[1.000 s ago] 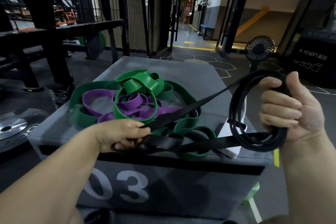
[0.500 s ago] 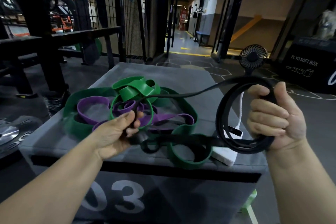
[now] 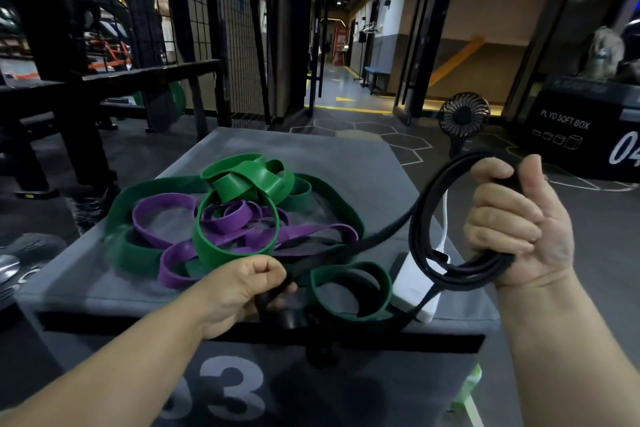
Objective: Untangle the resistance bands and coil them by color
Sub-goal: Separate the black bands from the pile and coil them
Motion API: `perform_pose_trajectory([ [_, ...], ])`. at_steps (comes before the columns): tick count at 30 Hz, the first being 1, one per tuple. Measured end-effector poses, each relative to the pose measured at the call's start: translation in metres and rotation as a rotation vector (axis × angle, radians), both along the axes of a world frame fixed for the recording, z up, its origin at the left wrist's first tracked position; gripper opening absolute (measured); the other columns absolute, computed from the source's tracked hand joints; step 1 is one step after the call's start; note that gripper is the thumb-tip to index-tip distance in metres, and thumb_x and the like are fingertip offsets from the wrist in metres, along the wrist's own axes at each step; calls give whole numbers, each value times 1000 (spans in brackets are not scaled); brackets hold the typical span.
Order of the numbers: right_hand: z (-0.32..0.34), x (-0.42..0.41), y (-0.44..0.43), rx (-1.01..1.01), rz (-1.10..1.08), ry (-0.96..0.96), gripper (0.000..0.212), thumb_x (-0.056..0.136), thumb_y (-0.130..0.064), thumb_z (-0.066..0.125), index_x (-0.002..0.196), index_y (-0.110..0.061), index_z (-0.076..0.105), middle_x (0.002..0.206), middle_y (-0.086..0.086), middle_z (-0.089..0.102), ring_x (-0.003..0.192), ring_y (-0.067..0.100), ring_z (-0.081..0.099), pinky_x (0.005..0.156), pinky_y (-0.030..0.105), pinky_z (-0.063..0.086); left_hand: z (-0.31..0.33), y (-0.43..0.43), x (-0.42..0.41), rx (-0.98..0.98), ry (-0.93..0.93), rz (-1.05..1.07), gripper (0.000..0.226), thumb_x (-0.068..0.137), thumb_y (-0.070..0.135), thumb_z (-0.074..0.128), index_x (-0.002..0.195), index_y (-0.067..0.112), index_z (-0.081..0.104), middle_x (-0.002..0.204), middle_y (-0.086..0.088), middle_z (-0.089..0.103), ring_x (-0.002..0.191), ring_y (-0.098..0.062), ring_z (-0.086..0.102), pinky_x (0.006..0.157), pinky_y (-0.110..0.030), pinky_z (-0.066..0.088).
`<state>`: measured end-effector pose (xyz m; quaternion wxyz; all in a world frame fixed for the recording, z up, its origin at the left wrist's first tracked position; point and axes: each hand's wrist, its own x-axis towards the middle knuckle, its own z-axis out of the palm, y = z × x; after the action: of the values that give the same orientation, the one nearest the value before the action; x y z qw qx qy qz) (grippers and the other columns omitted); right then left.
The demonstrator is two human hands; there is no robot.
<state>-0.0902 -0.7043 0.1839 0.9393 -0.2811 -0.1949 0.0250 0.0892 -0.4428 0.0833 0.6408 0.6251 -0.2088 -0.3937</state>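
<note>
black band (image 3: 414, 229): plain black | green bands (image 3: 263, 180): bright and dark green | purple bands (image 3: 329, 229): purple | box (image 3: 311, 149): grey, black stripe, white "03" | block (image 3: 412, 284): white | fan (image 3: 464, 114): black | far box (image 3: 561, 149): black, white letters | floor (image 3: 398, 142): dark grey, white hexagon lines

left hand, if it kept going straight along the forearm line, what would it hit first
Beyond the black band that the left hand already pinches, probably the flat end of the purple band. Depth is unclear, so it might pass above it.
</note>
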Motion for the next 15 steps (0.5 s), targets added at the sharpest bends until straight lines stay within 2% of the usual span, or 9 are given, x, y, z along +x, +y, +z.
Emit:
perform_pose_trajectory([
  [2, 0, -3, -3, 9, -2, -4, 25, 101, -35, 48, 101, -10, 45, 61, 0, 43, 38, -2, 25, 40, 16, 26, 1, -1, 2, -85, 136, 49, 12, 80, 21, 60, 84, 10, 58, 78, -4, 70, 62, -12, 64, 56, -29, 51],
  [4, 0, -5, -5, 13, 1, -9, 26, 101, -35, 48, 101, -9, 45, 61, 0, 43, 38, -2, 25, 40, 16, 26, 4, -1, 3, -206, 276, 115, 15, 76, 14, 58, 88, 6, 61, 76, -6, 70, 63, -13, 66, 56, -30, 57],
  [6, -1, -4, -6, 11, 4, -9, 27, 101, -36, 48, 102, -9, 46, 61, 0, 43, 38, -1, 25, 40, 16, 27, 5, 0, 5, -248, 355, 131, 22, 76, 10, 56, 96, 4, 63, 76, -7, 69, 65, -16, 66, 54, -30, 58],
  [9, -2, -2, -5, 0, -5, -2, 27, 101, -36, 47, 102, -9, 45, 61, 0, 42, 39, -1, 25, 41, 16, 27, 4, 0, 4, -171, 296, 51, 16, 91, 8, 48, 103, 10, 57, 72, -3, 60, 63, -13, 57, 53, -28, 54],
  [12, -5, 1, -4, -12, -22, 9, 28, 101, -36, 47, 101, -9, 46, 61, -1, 42, 39, -1, 24, 42, 18, 28, 0, -2, 1, -74, 202, -14, 12, 101, 21, 39, 94, 15, 46, 62, 3, 46, 52, -10, 44, 49, -25, 44],
  [13, -5, 3, -3, -14, -23, 10, 28, 101, -37, 46, 101, -9, 46, 61, -1, 42, 39, -1, 24, 42, 19, 30, -1, -1, -1, -63, 164, -47, 18, 100, 33, 45, 92, 16, 43, 61, 4, 41, 51, -9, 41, 50, -24, 41],
  [15, -7, 5, -2, -14, -24, 5, 29, 102, -37, 46, 101, -8, 47, 61, -2, 41, 39, 0, 24, 44, 23, 34, -2, 1, -1, 5, 10, -162, 47, 82, 52, 64, 93, 14, 39, 65, 6, 40, 56, -8, 40, 52, -23, 38],
])
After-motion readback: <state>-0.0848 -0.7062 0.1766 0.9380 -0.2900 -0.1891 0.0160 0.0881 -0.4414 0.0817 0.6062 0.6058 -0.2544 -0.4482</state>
